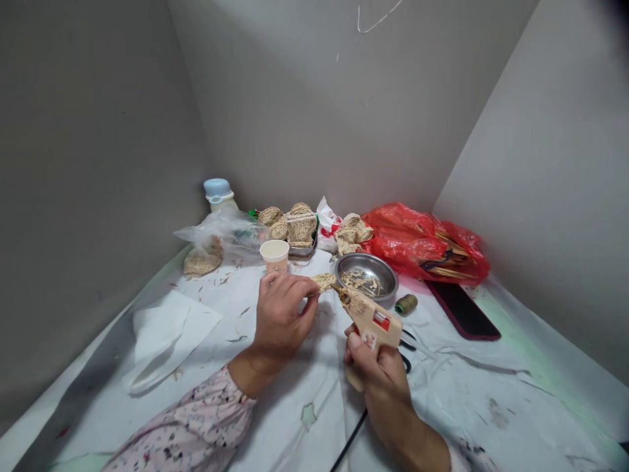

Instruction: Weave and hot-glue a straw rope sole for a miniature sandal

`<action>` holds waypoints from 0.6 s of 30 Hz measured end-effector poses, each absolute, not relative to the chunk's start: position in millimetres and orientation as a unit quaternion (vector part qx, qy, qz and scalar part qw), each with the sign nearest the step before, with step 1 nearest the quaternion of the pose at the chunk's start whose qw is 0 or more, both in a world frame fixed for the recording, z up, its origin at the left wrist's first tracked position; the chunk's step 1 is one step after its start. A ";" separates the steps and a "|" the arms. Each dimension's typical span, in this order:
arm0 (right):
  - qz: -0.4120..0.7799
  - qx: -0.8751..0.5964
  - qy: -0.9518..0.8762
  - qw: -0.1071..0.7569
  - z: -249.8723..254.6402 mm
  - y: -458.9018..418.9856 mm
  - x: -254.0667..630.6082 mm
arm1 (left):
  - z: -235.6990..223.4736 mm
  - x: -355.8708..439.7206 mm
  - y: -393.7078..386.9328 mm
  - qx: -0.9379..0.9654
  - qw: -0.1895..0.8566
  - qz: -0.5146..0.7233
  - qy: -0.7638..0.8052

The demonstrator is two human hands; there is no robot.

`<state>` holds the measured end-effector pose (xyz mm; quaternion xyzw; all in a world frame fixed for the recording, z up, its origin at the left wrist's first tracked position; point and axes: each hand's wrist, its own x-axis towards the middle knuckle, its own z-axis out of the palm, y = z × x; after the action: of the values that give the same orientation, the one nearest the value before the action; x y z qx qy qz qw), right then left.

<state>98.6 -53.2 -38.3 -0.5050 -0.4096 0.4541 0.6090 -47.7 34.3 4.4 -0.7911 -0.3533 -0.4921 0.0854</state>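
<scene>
My left hand [285, 311] pinches a small braided straw piece [324, 282] between thumb and fingers, above the table. My right hand [378, 373] is wrapped round the handle of a beige glue gun [376, 321]. The gun's nozzle points up and left, at or very near the right edge of the straw piece; whether they touch I cannot tell. A black cord [350, 439] runs down from below the gun. Behind the nozzle stands a metal bowl [393, 275] with straw scraps in it. A paper cup [274, 254] is just beyond my left hand.
Woven straw pieces [301, 226] stand at the back beside a clear plastic bag [230, 226] and a blue-lidded bottle [217, 191]. To the right are a red plastic bag [403, 239], a phone [464, 311], a thread spool [406, 304] and partly hidden black scissors [407, 342]. White paper [171, 328] lies left.
</scene>
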 end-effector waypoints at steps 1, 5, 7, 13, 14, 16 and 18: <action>0.453 -0.505 -0.412 0.609 -38.6 -53.0 98.5 | 4.2 -47.8 34.2 -0.789 0.083 -0.494 -0.356; 0.456 -0.510 -0.411 0.603 -40.3 -52.5 98.8 | 3.6 -48.1 33.9 -0.789 0.076 -0.494 -0.359; 0.453 -0.509 -0.414 0.604 -40.7 -52.8 99.2 | 3.6 -48.3 33.8 -0.789 0.074 -0.493 -0.358; 0.447 -0.507 -0.423 0.604 -40.2 -53.5 99.0 | 2.7 -48.8 35.0 -0.793 0.082 -0.489 -0.354; 0.448 -0.510 -0.423 0.601 -39.9 -53.3 99.1 | 2.3 -48.8 35.2 -0.793 0.082 -0.489 -0.354; 0.441 -0.515 -0.426 0.599 -39.2 -53.0 99.7 | 1.8 -48.8 35.4 -0.793 0.081 -0.489 -0.354; 0.428 -0.521 -0.430 0.601 -38.5 -52.9 100.5 | 2.0 -48.7 35.1 -0.792 0.080 -0.490 -0.356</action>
<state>100.5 -52.9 -38.5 -0.5206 -0.4301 0.4278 0.6008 -48.7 35.1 2.0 -0.7916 -0.3559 -0.4902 0.0800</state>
